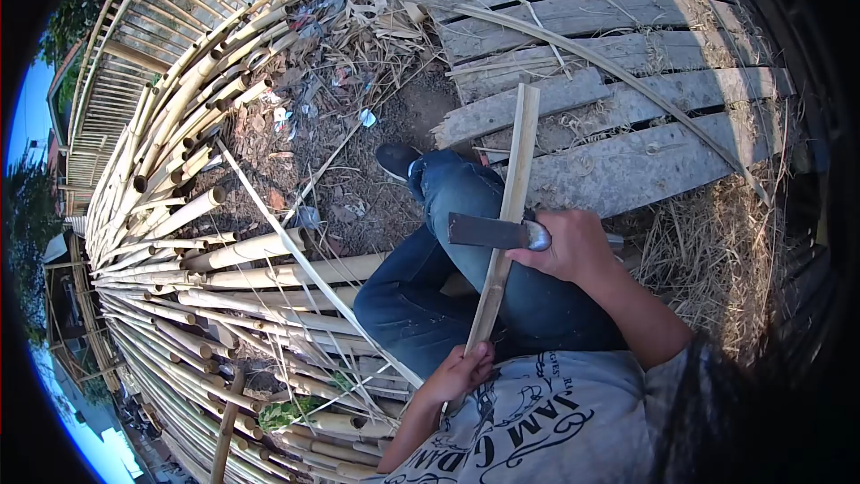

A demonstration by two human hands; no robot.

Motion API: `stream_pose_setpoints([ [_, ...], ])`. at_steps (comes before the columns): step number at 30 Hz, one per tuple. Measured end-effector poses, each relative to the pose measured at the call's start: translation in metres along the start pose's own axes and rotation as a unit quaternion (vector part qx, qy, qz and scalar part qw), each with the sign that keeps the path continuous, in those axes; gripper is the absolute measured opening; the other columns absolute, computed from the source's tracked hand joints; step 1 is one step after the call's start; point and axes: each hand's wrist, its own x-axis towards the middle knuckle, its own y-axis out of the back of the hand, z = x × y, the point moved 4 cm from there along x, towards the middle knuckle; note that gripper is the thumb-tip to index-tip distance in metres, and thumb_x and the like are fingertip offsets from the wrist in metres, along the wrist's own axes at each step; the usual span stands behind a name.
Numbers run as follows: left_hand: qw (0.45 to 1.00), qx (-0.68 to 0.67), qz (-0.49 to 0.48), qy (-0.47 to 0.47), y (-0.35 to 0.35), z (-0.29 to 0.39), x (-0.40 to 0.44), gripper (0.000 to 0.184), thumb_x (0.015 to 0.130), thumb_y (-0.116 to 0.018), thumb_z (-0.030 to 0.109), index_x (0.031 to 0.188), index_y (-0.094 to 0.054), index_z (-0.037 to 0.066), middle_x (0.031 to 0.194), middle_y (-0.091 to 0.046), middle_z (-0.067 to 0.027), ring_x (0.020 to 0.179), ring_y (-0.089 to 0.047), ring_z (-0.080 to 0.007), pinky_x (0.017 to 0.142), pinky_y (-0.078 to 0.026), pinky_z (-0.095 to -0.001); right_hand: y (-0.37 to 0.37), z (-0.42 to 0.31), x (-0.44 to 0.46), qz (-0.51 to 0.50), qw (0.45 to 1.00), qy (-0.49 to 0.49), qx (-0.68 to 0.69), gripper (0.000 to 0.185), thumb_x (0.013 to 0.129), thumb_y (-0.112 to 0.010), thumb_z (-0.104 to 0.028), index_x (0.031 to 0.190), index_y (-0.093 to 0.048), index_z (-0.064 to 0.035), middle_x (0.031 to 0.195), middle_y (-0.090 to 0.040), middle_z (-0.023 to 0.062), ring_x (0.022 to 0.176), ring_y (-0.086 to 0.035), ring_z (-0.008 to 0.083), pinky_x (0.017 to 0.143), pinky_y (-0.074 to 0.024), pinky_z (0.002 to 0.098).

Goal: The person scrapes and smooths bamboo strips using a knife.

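A split bamboo strip (522,139) lies slantwise across my jeans-clad thigh, its far end over the wooden planks. Near its lower end, close to my shirt, my left hand (460,372) is closed around it. My right hand (569,246) grips the handle of a broad-bladed knife (485,231), with the thumb along the handle side. The dark blade points left and crosses over the strip at about its middle. Whether the edge touches the bamboo, I cannot tell. Most of the handle is hidden inside my right hand.
Many bamboo poles (260,273) are piled at left. Weathered planks (627,161) form a platform at upper right, with a long thin bamboo strip (618,81) across them. Shavings and litter (358,81) cover the ground ahead. Dry straw (699,260) lies at right. A bamboo fence (170,9) stands at upper left.
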Motion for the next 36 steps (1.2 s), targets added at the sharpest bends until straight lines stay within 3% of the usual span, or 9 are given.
stream_pose_setpoints([
  [16,0.997,0.033,0.067,0.026,0.016,-0.043,-0.077,0.043,0.102,-0.041,0.043,0.075,-0.047,0.01,0.062,-0.037,0.0066,0.055,-0.033,-0.006,0.05,-0.028,-0.0235,-0.003,-0.002,0.005,-0.006,1.0,-0.025,0.016,0.062,0.071,-0.068,-0.065,0.067,-0.064,-0.0029,0.06,-0.062,0.018,0.06,-0.064,0.0373,0.058,-0.051,0.045],
  [19,0.992,0.062,0.109,0.016,0.006,-0.039,-0.098,0.043,0.102,-0.042,0.043,0.078,-0.05,0.008,0.064,-0.037,0.0067,0.058,-0.033,-0.0058,0.053,-0.029,-0.0237,-0.005,-0.001,0.006,-0.008,0.999,-0.031,0.011,0.061,0.072,-0.068,-0.064,0.068,-0.064,-0.0033,0.061,-0.062,0.0179,0.061,-0.065,0.0375,0.059,-0.051,0.0455],
  [21,0.98,0.07,0.136,0.126,0.008,-0.047,-0.115,0.041,0.101,-0.045,0.042,0.084,-0.055,0.006,0.067,-0.042,0.0062,0.063,-0.036,-0.006,0.056,-0.031,-0.0237,-0.006,0.0,0.007,-0.011,0.997,-0.063,0.036,0.061,0.072,-0.068,-0.064,0.069,-0.064,-0.0034,0.061,-0.062,0.0181,0.062,-0.065,0.0375,0.059,-0.0511,0.0459],
  [23,0.977,0.061,0.161,0.122,0.01,-0.066,-0.125,0.041,0.101,-0.046,0.041,0.086,-0.057,0.005,0.068,-0.043,0.0061,0.063,-0.038,-0.0063,0.057,-0.032,-0.0237,-0.004,-0.007,0.007,0.0,1.0,-0.006,-0.008,0.06,0.073,-0.067,-0.063,0.071,-0.065,-0.0028,0.062,-0.063,0.0187,0.064,-0.065,0.0379,0.06,-0.0511,0.0459],
  [27,0.958,0.056,0.265,0.091,-0.01,-0.06,-0.141,0.041,0.1,-0.048,0.042,0.092,-0.061,0.003,0.071,-0.049,0.0057,0.065,-0.042,-0.0067,0.059,-0.034,-0.0231,-0.005,0.001,0.012,-0.019,0.999,-0.042,0.0,0.061,0.075,-0.066,-0.062,0.073,-0.065,-0.001,0.065,-0.063,0.0203,0.067,-0.065,0.0386,0.062,-0.0512,0.0456],
  [29,0.968,0.049,0.228,0.089,0.02,-0.123,-0.154,0.041,0.099,-0.048,0.042,0.089,-0.059,0.004,0.07,-0.048,0.0064,0.064,-0.041,-0.006,0.058,-0.034,-0.0227,-0.018,0.028,0.019,0.01,0.986,-0.157,0.056,0.061,0.078,-0.065,-0.06,0.073,-0.064,0.0009,0.067,-0.062,0.022,0.068,-0.064,0.0402,0.063,-0.0502,0.0455],
  [33,0.977,-0.016,0.189,0.099,0.03,-0.14,-0.171,0.044,0.099,-0.045,0.047,0.075,-0.05,0.01,0.065,-0.041,0.0073,0.059,-0.036,-0.0046,0.053,-0.031,-0.0224,-0.017,0.019,0.019,0.002,0.996,-0.071,0.057,0.058,0.079,-0.067,-0.055,0.071,-0.06,0.0024,0.063,-0.059,0.0218,0.064,-0.062,0.0405,0.06,-0.0475,0.0462],
  [34,0.992,-0.027,0.122,0.015,0.024,-0.116,-0.162,0.049,0.098,-0.043,0.054,0.07,-0.04,0.013,0.062,-0.035,0.0068,0.054,-0.031,-0.0056,0.049,-0.027,-0.023,-0.021,0.02,0.014,-0.007,0.996,-0.066,0.062,0.058,0.079,-0.067,-0.055,0.071,-0.06,0.0024,0.063,-0.059,0.0218,0.064,-0.062,0.0405,0.06,-0.0475,0.0462],
  [36,0.995,-0.014,0.097,-0.035,0.019,-0.078,-0.131,0.05,0.098,-0.041,0.055,0.071,-0.04,0.013,0.062,-0.034,0.0063,0.053,-0.03,-0.0059,0.047,-0.026,-0.023,-0.013,0.021,0.005,0.056,0.994,0.001,0.093,0.06,0.074,-0.07,-0.058,0.069,-0.058,0.0009,0.06,-0.057,0.019,0.061,-0.062,0.0374,0.056,-0.0472,0.0436],
])
